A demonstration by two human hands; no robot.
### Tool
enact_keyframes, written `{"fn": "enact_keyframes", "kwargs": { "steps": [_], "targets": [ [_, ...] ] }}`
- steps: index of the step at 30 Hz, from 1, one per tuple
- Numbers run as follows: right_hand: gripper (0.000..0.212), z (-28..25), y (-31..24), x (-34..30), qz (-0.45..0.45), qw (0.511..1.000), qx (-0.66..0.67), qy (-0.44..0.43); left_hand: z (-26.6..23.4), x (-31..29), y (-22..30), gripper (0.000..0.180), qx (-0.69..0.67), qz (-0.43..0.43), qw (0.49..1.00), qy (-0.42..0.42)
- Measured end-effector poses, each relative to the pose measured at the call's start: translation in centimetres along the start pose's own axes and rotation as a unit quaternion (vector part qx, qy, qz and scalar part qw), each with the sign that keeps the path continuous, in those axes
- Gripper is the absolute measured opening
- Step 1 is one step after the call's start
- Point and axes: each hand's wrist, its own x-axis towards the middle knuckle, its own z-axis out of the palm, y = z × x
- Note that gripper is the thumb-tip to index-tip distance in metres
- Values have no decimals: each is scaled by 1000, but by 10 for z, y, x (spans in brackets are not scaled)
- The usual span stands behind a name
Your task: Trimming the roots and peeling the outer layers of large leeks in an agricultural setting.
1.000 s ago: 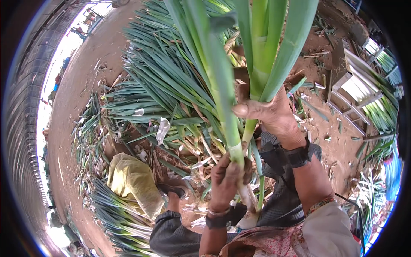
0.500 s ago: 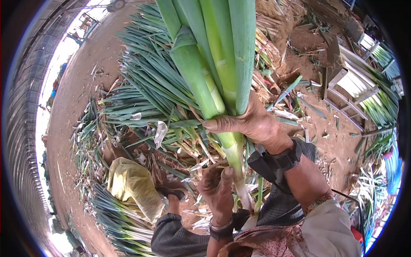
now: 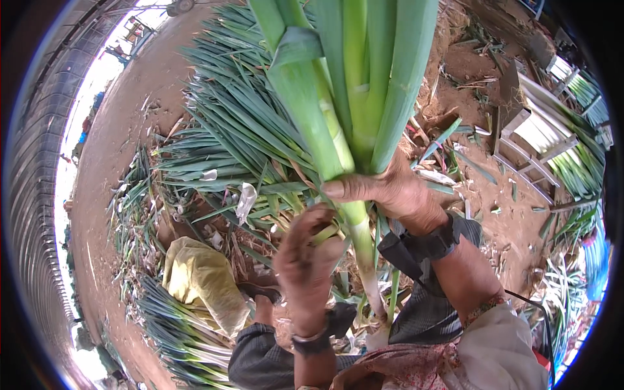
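Note:
A large green onion (image 3: pixel 368 263) stands nearly upright before me, its thick leaves running past the top edge and its pale lower end down between my knees. My right hand (image 3: pixel 396 195) is wrapped round it just below where the leaves fan out, thumb across the front. One broad outer leaf (image 3: pixel 299 75) is folded over near the top. Left of the stalk, my left hand (image 3: pixel 305 260) is curled and blurred by motion. Between its thumb and fingers shows a pale green leaf strip (image 3: pixel 325 234), close to the stalk; whether they are still joined I cannot make out.
A big heap of green onions (image 3: pixel 240 123) lies beyond my hands to the left. Near my leg are a yellow sack (image 3: pixel 201 279) and another onion pile (image 3: pixel 179 331). A wooden rack (image 3: pixel 520 153) with trimmed onions stands at right. Leaf scraps litter the dirt floor.
My left hand has moved up and left from the stalk, with a pale green strip now showing in its fingers. The onion's leafy top has swung right; my right hand keeps its hold.

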Motion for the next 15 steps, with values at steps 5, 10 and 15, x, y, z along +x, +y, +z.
{"fn": "enact_keyframes", "kwargs": {
  "steps": [5,10,15],
  "targets": [
    [61,0,0,0,83,996,32,-15,19,-9,6,21,137,-49,987,74],
    [58,-6,6,4,-28,999,-36,12,7,-29,0,15,182,86,979,41],
    [56,-3,4,7,-73,992,-96,33,-32,-49,11,11,-367,45,928,-48]
  ]
}}
